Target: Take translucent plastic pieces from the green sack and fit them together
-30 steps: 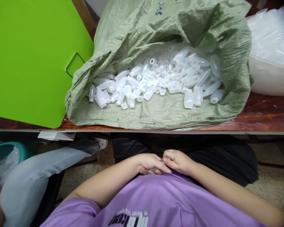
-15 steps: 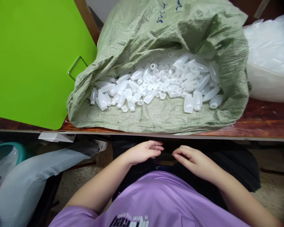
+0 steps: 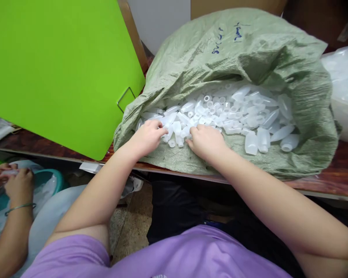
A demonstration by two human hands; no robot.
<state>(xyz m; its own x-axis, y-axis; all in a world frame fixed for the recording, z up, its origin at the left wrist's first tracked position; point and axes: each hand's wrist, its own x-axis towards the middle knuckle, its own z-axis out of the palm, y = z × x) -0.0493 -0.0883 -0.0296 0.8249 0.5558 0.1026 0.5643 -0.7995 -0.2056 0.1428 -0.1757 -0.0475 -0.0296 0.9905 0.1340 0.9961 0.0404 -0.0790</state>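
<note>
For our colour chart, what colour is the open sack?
The sack is pale green, clearest in the head view.

Green woven sack: one. Translucent bottles in it: dozens, overlapping, exact count unclear. Large green board: one. Wire handle: one. Whitish tub: one. Teal basin: one. Wearer's hands: two, left hand and right hand. Co-worker's hands: two. Bracelet: one.
</note>
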